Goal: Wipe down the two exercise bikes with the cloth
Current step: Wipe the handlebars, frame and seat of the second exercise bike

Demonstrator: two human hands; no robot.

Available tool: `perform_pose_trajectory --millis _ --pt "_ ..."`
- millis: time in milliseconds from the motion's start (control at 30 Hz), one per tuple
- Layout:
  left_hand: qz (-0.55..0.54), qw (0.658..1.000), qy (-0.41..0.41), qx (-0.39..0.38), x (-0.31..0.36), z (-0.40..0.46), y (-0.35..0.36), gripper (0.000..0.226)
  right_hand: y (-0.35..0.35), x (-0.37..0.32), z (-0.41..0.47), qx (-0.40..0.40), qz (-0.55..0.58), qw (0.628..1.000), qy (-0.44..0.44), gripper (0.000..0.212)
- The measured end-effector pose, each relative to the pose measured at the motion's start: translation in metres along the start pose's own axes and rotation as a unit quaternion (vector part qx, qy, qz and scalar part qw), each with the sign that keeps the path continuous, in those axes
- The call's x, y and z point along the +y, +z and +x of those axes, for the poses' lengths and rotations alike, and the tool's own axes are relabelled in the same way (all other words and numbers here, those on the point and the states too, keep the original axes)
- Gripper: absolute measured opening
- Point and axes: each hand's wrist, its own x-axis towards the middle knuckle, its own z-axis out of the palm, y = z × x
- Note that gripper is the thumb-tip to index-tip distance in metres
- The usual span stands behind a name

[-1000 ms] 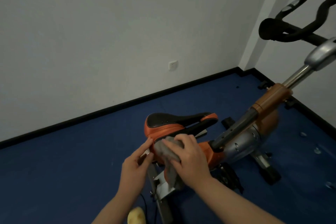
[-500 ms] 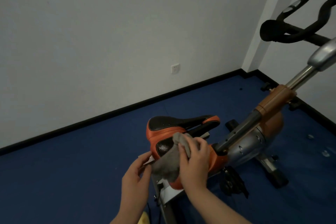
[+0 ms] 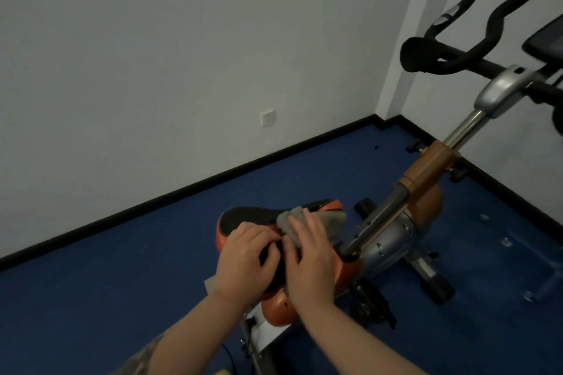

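Observation:
One exercise bike (image 3: 393, 231) with an orange and silver frame stands on the blue floor. Its black and orange saddle (image 3: 246, 215) is in the lower middle of the view. A grey cloth (image 3: 330, 218) lies over the saddle's front half. My right hand (image 3: 310, 262) presses flat on the cloth, fingers straight and spread. My left hand (image 3: 243, 262) rests on the saddle's rear side, with its fingers curled over the saddle's edge. The cloth's middle is hidden under my right hand. The black handlebars (image 3: 441, 58) rise at the upper right.
White walls meet in a corner behind the bike, with a black skirting and a wall socket (image 3: 268, 118). A dark screen (image 3: 545, 36) sits by the handlebars. Blue floor (image 3: 106, 283) lies open to the left. The bike's foot (image 3: 435, 286) sticks out on the right.
Both hands moved up onto the saddle. The cloth went from the saddle's side to its top and front. My left hand let go of the cloth's corner and took the saddle.

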Motion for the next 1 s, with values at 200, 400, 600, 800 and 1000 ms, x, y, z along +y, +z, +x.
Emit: perform_pose_trajectory --millis 200,400,600,800,1000 --pt "0.017 0.997 0.020 0.066 -0.005 -0.003 0.006 0.021 -0.012 0.022 0.038 0.000 -0.072 0.997 0.011 0.036" --pt "0.010 0.994 0.029 0.108 -0.006 -0.005 0.007 0.020 -0.001 0.021 0.037 0.063 -0.011 0.996 0.059 0.032" --pt "0.018 0.992 0.030 0.123 -0.008 -0.003 0.007 0.021 -0.033 0.036 0.097 -0.066 -0.037 0.992 0.102 0.032" --pt "0.012 0.990 0.025 0.137 -0.005 -0.005 0.005 0.021 -0.025 0.022 0.074 -0.099 -0.130 0.987 -0.005 0.039" --pt "0.019 0.991 0.018 0.130 -0.003 -0.004 0.002 0.021 -0.039 0.031 0.089 -0.234 -0.246 0.932 -0.126 0.046"
